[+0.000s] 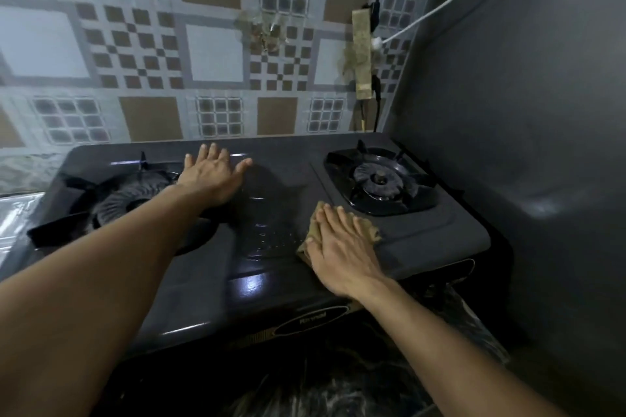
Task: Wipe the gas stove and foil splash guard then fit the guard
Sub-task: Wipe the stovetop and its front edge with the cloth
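Observation:
A dark two-burner gas stove fills the middle of the view. My left hand lies flat and open on its top, just right of the left burner. My right hand presses a tan cloth flat onto the stove top, in front of and to the left of the right burner. The cloth shows around my fingers. A wet sheen lies on the centre strip between my hands. Shiny foil shows at the far left edge, beside the stove.
A patterned tiled wall stands behind the stove. A dark grey panel rises close on the right. A power strip with a white cable hangs on the wall above the right burner. The stove's front edge faces me.

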`<state>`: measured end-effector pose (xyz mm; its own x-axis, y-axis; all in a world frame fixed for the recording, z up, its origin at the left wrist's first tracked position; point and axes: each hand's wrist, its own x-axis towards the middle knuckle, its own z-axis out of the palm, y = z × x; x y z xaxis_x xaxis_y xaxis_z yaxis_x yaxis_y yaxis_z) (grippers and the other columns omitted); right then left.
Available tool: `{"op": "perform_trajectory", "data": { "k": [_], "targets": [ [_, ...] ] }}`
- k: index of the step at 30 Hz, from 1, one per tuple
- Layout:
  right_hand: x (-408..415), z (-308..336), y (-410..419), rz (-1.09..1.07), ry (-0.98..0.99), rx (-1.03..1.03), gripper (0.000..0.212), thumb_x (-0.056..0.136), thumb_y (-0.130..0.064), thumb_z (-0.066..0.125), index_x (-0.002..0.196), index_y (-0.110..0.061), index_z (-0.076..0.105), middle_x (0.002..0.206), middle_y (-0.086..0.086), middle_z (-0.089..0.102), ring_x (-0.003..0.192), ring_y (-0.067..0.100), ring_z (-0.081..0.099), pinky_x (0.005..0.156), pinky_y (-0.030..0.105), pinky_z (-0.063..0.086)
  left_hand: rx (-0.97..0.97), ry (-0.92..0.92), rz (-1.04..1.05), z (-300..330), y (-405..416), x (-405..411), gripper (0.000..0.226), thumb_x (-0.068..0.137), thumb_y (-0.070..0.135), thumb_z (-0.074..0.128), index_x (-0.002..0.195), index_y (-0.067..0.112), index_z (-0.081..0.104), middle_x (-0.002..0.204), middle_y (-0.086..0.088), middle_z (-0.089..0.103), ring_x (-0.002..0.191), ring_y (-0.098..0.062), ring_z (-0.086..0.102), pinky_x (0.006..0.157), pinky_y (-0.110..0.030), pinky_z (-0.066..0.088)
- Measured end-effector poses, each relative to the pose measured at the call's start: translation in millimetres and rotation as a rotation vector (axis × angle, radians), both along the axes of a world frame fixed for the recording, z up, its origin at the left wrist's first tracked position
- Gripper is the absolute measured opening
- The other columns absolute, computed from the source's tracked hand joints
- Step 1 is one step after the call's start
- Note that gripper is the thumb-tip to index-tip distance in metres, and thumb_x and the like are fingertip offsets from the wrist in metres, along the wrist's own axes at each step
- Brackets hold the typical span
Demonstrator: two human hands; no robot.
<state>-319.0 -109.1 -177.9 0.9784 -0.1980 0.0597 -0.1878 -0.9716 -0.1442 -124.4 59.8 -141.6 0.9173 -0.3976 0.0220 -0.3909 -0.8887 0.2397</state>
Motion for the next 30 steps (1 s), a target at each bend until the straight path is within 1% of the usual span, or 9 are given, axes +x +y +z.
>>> {"op": "perform_trajectory", "data": {
  "k": [4,9,11,13,16,19,22,27,30],
  "targets": [
    [43,8,-7,0.049,0.131,0.014,0.066,0.103,-0.043,0.02,0.155,-0.009,-0.001,0.163,0.005,-0.007,0.15,0.02,-0.008,0.121,0.038,-0.008,0.03,0.014,0.011,-7,6,-2,0.076,0.1,0.057,0.017,0.154,0.003,0.021,0.164,-0.016,0.006,0.152,-0.029,-0.001,0.122,-0.048,0.0],
    [109,9,-17,0.042,0.164,0.018,0.072,0.1,-0.053,0.018,0.155,-0.012,-0.005,0.163,0.004,-0.009,0.15,0.021,-0.008,0.121,0.04,-0.005,-0.111,0.0,0.071,-6,9,-8,0.071,0.102,0.053,0.019,0.153,0.004,0.023,0.164,-0.015,0.005,0.152,-0.029,-0.003,0.122,-0.051,-0.002],
    [136,10,-21,0.035,0.175,0.009,0.075,0.099,-0.056,0.018,0.155,-0.013,-0.004,0.164,0.003,-0.009,0.15,0.022,-0.007,0.121,0.04,-0.004,-0.223,-0.021,0.149,-8,11,-9,0.064,0.104,0.047,0.02,0.149,0.004,0.031,0.163,-0.016,0.012,0.152,-0.029,0.003,0.121,-0.052,0.001],
    [158,14,-26,0.022,0.181,-0.001,0.076,0.097,-0.058,0.019,0.155,-0.013,-0.002,0.164,0.003,-0.007,0.15,0.023,-0.005,0.121,0.04,-0.002,-0.313,-0.054,0.223,-8,10,-10,0.053,0.105,0.035,0.025,0.137,0.0,0.049,0.152,-0.023,0.035,0.145,-0.035,0.027,0.119,-0.051,0.016],
    [194,20,-29,0.031,0.186,-0.005,0.075,0.097,-0.058,0.018,0.155,-0.014,0.001,0.164,0.002,-0.003,0.15,0.025,-0.002,0.12,0.043,0.002,-0.385,-0.061,0.28,-6,15,-8,0.033,0.098,0.016,0.04,0.104,-0.004,0.066,0.113,-0.03,0.064,0.11,-0.044,0.058,0.093,-0.044,0.045],
    [223,23,-27,0.047,0.225,-0.036,0.074,0.097,-0.058,0.015,0.155,-0.016,-0.002,0.164,0.001,-0.007,0.15,0.027,-0.006,0.12,0.047,-0.001,-0.37,-0.063,0.268,-7,25,-5,0.024,0.085,0.003,0.045,0.096,0.004,0.067,0.101,-0.024,0.069,0.096,-0.042,0.061,0.069,-0.034,0.041],
    [226,19,-15,0.205,0.235,-0.057,0.068,0.1,-0.054,0.017,0.155,-0.02,-0.002,0.164,-0.002,-0.009,0.15,0.023,-0.009,0.121,0.043,-0.005,-0.356,-0.081,0.277,-7,26,-5,0.03,0.081,0.002,0.045,0.102,0.008,0.065,0.105,-0.021,0.068,0.101,-0.041,0.059,0.075,-0.038,0.045],
    [156,11,17,0.592,0.131,-0.074,0.067,0.1,-0.046,0.027,0.155,-0.019,0.001,0.163,-0.007,-0.006,0.149,0.014,-0.009,0.121,0.037,-0.007,-0.382,-0.12,0.293,-9,24,-7,0.026,0.083,0.001,0.042,0.098,0.004,0.063,0.11,-0.024,0.065,0.106,-0.042,0.056,0.082,-0.041,0.045],
    [130,7,7,0.576,0.13,-0.073,0.066,0.101,-0.046,0.022,0.155,-0.016,-0.002,0.162,-0.006,-0.009,0.148,0.009,-0.013,0.12,0.033,-0.011,-0.277,-0.122,0.309,-9,26,-10,0.036,0.086,0.005,0.043,0.116,0.006,0.063,0.123,-0.016,0.061,0.121,-0.037,0.049,0.107,-0.044,0.033]
  ]
}}
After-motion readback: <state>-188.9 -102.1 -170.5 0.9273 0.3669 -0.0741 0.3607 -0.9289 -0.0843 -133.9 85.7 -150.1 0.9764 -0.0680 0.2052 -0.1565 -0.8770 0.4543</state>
